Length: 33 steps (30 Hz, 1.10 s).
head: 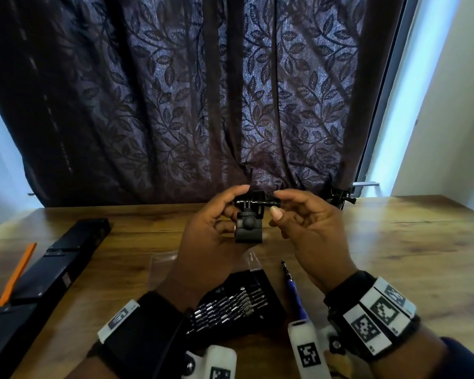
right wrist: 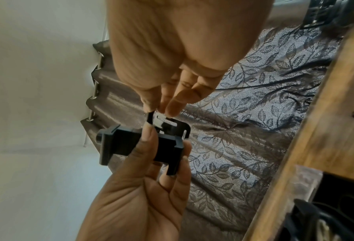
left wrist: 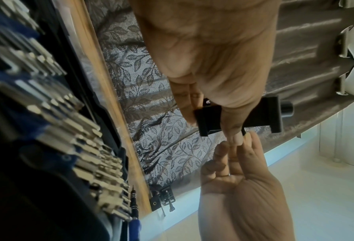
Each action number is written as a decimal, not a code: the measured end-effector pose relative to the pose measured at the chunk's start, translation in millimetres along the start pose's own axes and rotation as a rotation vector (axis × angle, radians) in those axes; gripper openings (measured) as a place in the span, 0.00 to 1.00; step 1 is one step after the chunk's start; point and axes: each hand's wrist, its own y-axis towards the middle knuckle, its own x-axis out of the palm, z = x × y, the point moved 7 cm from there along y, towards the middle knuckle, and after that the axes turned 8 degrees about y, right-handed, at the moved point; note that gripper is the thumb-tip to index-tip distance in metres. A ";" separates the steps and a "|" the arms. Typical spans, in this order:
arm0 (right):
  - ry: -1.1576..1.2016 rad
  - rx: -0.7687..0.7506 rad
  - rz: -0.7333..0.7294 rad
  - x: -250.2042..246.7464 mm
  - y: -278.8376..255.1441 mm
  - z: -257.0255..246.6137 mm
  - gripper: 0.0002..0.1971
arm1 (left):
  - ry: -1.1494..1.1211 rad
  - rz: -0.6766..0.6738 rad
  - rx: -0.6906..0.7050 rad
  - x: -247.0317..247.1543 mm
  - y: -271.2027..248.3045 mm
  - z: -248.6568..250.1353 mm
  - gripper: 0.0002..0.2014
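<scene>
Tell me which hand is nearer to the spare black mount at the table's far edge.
Right. The right hand, pinching the thumbscrew, is just left of the spare mount; the left hand grips the held mount farther left.

You've got two hands up: left hand (head: 205,242), right hand (head: 309,233). Two black mounts: held mount (head: 249,214), far mount (head: 340,198). One each: screwdriver (head: 293,288), bit case (head: 271,303), long black case (head: 52,266), orange tool (head: 17,272). The bits (head: 225,305) are packed too tight to count.

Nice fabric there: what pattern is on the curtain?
The curtain has dark leafy vines; clearest in head view.
</scene>
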 end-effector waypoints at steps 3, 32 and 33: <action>-0.018 0.009 -0.009 0.7 0.3 -1.2 0.14 | -0.033 0.013 -0.037 0.4 -0.8 -1.6 0.37; -0.807 0.032 -0.330 10.9 3.4 -8.1 0.20 | -0.255 -0.046 -0.608 12.9 -12.3 -24.2 0.20; -0.790 0.090 -0.311 1.8 6.4 -5.4 0.19 | -0.169 -0.068 -0.621 13.1 -13.9 -26.4 0.19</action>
